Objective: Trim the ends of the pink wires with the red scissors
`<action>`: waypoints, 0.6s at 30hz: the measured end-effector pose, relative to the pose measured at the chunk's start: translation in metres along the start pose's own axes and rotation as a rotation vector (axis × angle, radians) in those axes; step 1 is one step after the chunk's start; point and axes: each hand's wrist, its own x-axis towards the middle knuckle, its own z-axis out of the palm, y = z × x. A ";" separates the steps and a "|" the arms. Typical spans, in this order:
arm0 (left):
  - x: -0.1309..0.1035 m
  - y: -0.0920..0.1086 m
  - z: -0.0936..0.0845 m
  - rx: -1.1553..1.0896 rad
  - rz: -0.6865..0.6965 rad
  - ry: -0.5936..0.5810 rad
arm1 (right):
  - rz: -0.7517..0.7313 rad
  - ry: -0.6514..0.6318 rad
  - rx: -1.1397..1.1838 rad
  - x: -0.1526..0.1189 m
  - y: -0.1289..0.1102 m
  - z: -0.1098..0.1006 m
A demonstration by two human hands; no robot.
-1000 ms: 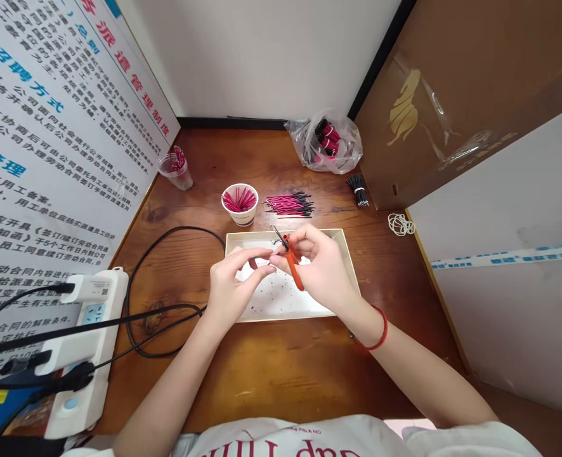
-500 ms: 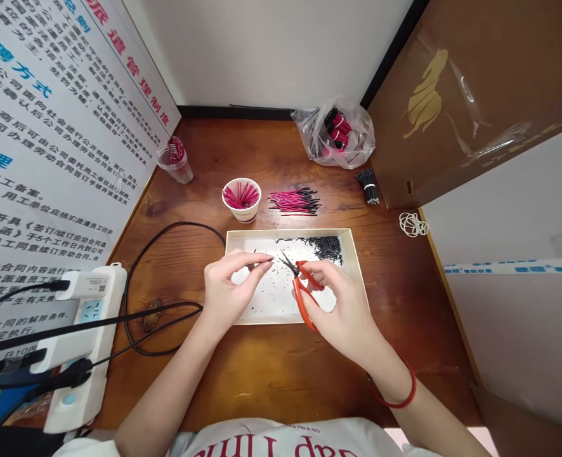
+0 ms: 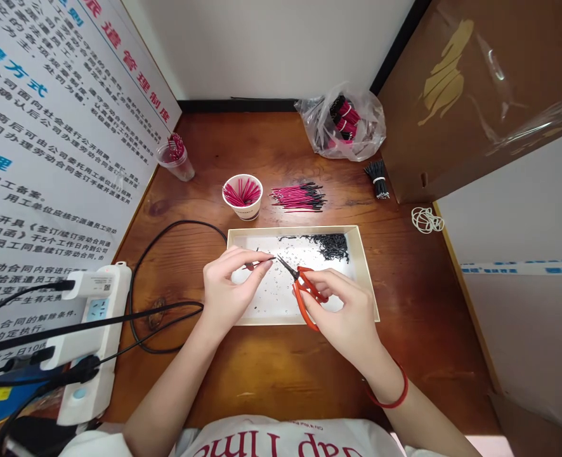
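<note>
Orange-handled scissors (image 3: 304,291) in the right hand (image 3: 350,308), left hand (image 3: 233,282) pinching what seems a thin wire (image 3: 272,258).

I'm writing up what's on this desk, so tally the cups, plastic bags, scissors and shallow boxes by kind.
White paper cup: 1
Clear plastic cup: 1
Clear plastic bag: 1
Orange-handled metal scissors: 1
Shallow white rectangular box: 1
Total: 5

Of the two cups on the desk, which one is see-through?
The clear plastic cup, back left beside the printed board. The other, the paper cup nearer the tray, has opaque white walls.
</note>
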 end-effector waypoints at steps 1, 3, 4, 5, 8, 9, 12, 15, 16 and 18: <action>0.000 0.000 0.000 0.001 0.000 0.001 | 0.005 -0.002 0.003 0.000 0.000 0.000; -0.001 0.000 0.000 0.000 0.002 0.002 | 0.013 -0.004 0.008 0.000 0.000 0.000; -0.001 0.000 0.000 -0.001 0.002 0.003 | 0.016 -0.007 0.009 -0.001 0.000 0.000; -0.001 0.000 0.000 -0.003 0.003 0.005 | 0.019 -0.008 0.008 -0.001 0.000 0.000; -0.001 0.000 0.001 -0.008 0.003 0.009 | 0.023 -0.011 0.009 -0.001 0.001 0.001; -0.001 0.000 0.001 -0.009 0.003 0.009 | 0.024 -0.010 0.011 -0.001 0.001 0.001; -0.002 0.000 0.001 -0.007 0.001 0.010 | 0.028 -0.016 0.026 -0.001 0.001 0.001; -0.003 -0.001 0.001 -0.019 -0.004 0.009 | 0.044 -0.024 0.045 -0.001 0.001 0.002; -0.003 -0.002 0.001 -0.025 -0.009 0.010 | 0.053 -0.029 0.052 -0.001 0.001 0.001; -0.004 -0.002 0.001 -0.034 -0.024 0.011 | 0.072 -0.043 0.070 -0.001 0.001 0.001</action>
